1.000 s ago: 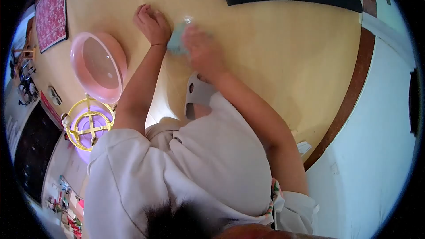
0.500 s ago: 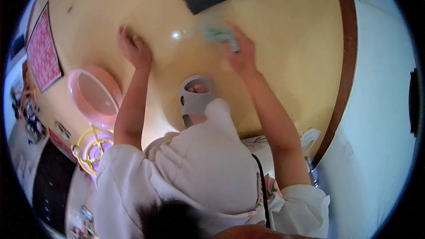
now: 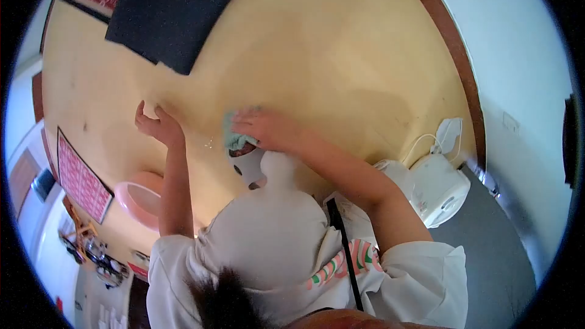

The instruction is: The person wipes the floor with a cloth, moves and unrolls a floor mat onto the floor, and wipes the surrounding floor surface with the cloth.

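Observation:
My right hand [image 3: 268, 129] presses a pale green cloth [image 3: 231, 135] against the yellowish floor [image 3: 353, 42], its fingers spread over the cloth's top. Right below the cloth is a grey slipper [image 3: 248, 167] on my foot, its toe end partly covered. To the left, my left hand [image 3: 161, 127] hovers above the floor with fingers apart and slightly curled, holding nothing. A pink basin [image 3: 128, 206] stands beside my left forearm, which hides part of it.
A dark mat [image 3: 177, 12] lies ahead. Red patterned mats [image 3: 81, 173] are on the left. To the right are a white appliance [image 3: 440, 192] with a cord, and a pale wall [image 3: 506, 67] with brown skirting [image 3: 454, 49].
My right hand has swept the cloth left and back toward the slipper. My left hand stays open. The view has turned, so the dark mat appears further left and the white appliance shows.

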Demonstrator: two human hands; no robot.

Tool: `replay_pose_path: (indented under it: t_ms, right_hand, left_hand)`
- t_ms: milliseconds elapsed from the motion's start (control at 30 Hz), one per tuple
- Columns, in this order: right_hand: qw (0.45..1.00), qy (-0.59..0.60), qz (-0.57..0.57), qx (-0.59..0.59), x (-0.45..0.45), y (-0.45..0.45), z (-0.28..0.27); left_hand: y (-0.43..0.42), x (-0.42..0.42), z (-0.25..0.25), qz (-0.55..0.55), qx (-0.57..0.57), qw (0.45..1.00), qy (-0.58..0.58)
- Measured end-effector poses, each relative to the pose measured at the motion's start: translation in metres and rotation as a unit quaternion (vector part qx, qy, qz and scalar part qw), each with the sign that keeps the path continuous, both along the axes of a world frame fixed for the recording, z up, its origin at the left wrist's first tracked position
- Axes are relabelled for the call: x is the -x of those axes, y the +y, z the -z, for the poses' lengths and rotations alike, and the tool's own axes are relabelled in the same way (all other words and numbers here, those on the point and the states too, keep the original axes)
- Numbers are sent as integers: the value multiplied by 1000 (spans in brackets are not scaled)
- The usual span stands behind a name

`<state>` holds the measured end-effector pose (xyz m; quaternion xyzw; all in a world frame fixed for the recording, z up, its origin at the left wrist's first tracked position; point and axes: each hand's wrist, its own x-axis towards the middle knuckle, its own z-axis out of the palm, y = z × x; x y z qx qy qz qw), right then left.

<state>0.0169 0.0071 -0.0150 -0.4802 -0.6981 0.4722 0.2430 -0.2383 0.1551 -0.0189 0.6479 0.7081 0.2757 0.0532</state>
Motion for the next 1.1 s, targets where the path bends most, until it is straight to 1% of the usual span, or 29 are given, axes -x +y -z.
replay_pose_path:
  t_ms: [33,67,100,133,200,267,333,400,433,467,533,600,633,700,733,767,833,867,900,967,1067,1100]
  right_hand:
    - [999,20,33,1,-4,-4,-1]
    - [989,-2,142,-32,-17,-3,2]
    - [966,-23,248,-66,-39,10,-1]
    - [930,-42,351,-100,-63,25,-5]
    - [841,-153,497,-149,-115,66,-18]
    - [796,-228,530,-181,-166,98,1]
    - [766,-192,577,-207,-202,140,-1]
    - [802,-232,496,-239,-230,174,-19]
    - [816,-253,453,-255,-241,189,-19]
    - [834,-296,376,-274,-251,204,-11]
    - [847,-374,218,-308,-275,238,11]
    - [829,-393,199,-345,-290,271,37]
    - [819,-401,189,-363,-291,279,42]
    - [880,-340,224,-245,-297,281,45]
    - [903,-307,239,-183,-296,281,35]
    - [906,-307,256,-137,-291,279,27]
    - [906,-309,286,-44,-272,262,-11]
    - [917,-326,195,-119,-267,248,0]
    - [915,-340,102,-193,-266,231,18]
    - [945,-215,-42,-244,-256,189,17]
    - [946,-139,-70,-284,-279,174,22]
    - [945,-173,5,-278,-291,180,23]
  left_hand:
    - [0,-21,-10,52,-18,996,72]
    - [-1,-39,-13,117,-18,992,50]
    - [1,-55,-14,181,-20,983,28]
    - [2,-71,-14,243,-21,970,8]
    - [2,-106,-5,390,58,919,-9]
    - [-17,-156,-25,449,107,876,138]
    - [-40,-183,-24,476,106,842,231]
    - [-60,-201,-30,454,150,838,265]
    - [-65,-206,-30,442,174,835,278]
    - [-66,-208,-28,440,174,830,295]
    - [-64,-208,-24,440,171,817,332]
    - [-56,-202,-23,457,167,820,302]
    - [-52,-199,-23,464,166,821,287]
    - [-45,-195,-25,492,156,817,259]
    - [-42,-193,-26,506,150,814,244]
    - [-39,-193,-27,511,155,810,242]
    - [-35,-194,-30,521,164,804,236]
    - [-33,-194,-32,519,176,806,223]
    - [-31,-194,-34,517,186,809,209]
    - [-31,-190,-34,521,194,809,192]
    - [-34,-187,-28,523,187,809,192]
    - [-34,-188,-28,521,187,809,200]
